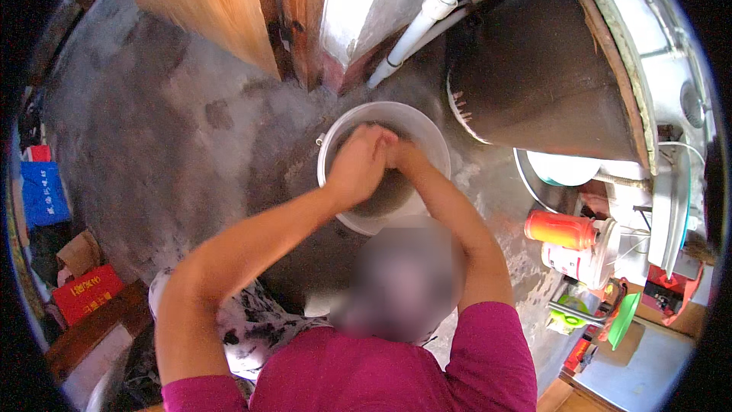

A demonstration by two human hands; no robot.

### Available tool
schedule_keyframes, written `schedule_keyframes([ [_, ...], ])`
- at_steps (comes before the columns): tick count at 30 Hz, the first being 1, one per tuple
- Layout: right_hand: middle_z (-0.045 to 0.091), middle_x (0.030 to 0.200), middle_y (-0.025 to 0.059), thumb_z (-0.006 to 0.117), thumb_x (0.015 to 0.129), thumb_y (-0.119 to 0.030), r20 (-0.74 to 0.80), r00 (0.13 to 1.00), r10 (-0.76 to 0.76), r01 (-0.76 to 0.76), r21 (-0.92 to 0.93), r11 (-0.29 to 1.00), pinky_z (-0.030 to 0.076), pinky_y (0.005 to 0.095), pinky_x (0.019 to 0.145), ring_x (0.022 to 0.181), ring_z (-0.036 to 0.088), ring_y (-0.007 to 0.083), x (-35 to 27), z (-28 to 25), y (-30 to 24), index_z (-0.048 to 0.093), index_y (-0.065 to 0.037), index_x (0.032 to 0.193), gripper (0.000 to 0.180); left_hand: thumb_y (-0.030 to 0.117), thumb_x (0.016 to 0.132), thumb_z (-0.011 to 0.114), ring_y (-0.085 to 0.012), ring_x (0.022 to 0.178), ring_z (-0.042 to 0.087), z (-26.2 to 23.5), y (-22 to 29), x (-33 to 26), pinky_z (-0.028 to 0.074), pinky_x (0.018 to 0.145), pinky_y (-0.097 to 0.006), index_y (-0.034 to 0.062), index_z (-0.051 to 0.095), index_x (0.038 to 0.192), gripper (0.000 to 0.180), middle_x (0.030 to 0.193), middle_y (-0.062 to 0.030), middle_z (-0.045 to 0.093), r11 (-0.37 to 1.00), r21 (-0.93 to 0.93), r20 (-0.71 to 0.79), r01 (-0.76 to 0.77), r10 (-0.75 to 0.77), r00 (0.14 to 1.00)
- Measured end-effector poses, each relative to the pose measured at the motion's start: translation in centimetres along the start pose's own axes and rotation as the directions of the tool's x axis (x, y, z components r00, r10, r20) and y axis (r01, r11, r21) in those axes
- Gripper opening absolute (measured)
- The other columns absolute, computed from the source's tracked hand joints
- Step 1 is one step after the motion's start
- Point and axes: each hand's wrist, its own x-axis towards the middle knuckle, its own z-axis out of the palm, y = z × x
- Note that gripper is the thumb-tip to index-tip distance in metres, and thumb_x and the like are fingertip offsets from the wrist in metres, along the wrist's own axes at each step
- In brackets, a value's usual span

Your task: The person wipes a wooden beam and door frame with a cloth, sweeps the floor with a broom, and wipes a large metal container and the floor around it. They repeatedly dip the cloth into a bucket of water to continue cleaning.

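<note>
L hand (360,164) & R hand (395,152) meet, fingers curled, can't tell if gripping; white bucket (398,113) below. Prob. best worked low, centred.

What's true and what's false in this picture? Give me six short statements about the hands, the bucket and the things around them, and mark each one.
1. The left hand and right hand meet over the bucket. True.
2. The bucket is bright red. False: it is white.
3. An orange container is to the right of the bucket. True.
4. The right hand is holding the container. False: it is against the left hand, away from the container.
5. A white pipe shows to the right of a wooden panel. True.
6. The pipe runs into the bucket. False: its lower end is apart from the bucket, beyond the far rim.
</note>
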Motion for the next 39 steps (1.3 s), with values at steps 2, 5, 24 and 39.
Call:
schedule_keyframes([
  [2,0.065,0.126,0.023,0.056,0.095,-0.038,0.122,0.991,0.051,-0.048,-0.021,0.999,0.05,0.0468,0.097,0.115,0.064,0.0382,2.7,2.9,-0.4,0.064,-0.003,0.126,0.047,0.016,0.098,0.05,-0.036,0.117,0.058,3.1,-3.7,-1.1,0.046,0.101,-0.043,-0.0011,0.06,0.122,0.032,0.119,-0.0248,0.062,0.969,-0.012,0.037,0.246,-0.246,0.969],
  [5,0.066,0.123,0.0238,0.057,0.093,-0.035,0.243,0.962,0.122,-0.129,0.012,0.992,0.051,0.047,0.094,0.113,0.065,0.0376,5.2,5.9,0.3,0.065,-0.002,0.122,0.045,0.024,0.096,0.054,-0.0451,0.13,0.047,5.3,-3.0,-1.7,0.039,0.11,-0.047,-0.0016,0.046,0.142,0.053,0.143,-0.0279,0.045,0.707,-0.202,-0.057,0.678,-0.699,0.712],
  [24,0.069,0.108,0.022,0.05,0.099,-0.052,-0.498,0.794,0.35,0.113,0.685,0.72,0.049,0.048,0.088,0.095,0.066,0.0396,-5.5,-0.4,-8.0,0.075,-0.003,0.099,0.056,0.046,0.106,0.032,-0.0329,0.116,0.061,7.0,-8.3,-0.8,0.049,0.1,-0.054,0.011,0.053,0.135,0.05,0.128,-0.0136,0.062,-0.078,-0.888,0.366,0.454,-0.716,0.594],
  [39,0.074,0.106,0.0113,0.068,0.086,-0.024,-0.358,0.87,0.339,-0.362,0.004,0.932,0.055,0.0493,0.071,0.097,0.072,0.033,-4.4,1.3,-4.8,0.079,-0.011,0.101,0.023,0.028,0.1,0.052,-0.0313,0.12,0.054,3.9,-7.6,-1.1,0.046,0.098,-0.048,0.0103,0.045,0.141,0.045,0.135,-0.0123,0.055,0.177,-0.864,0.095,0.471,-0.863,0.497],
])
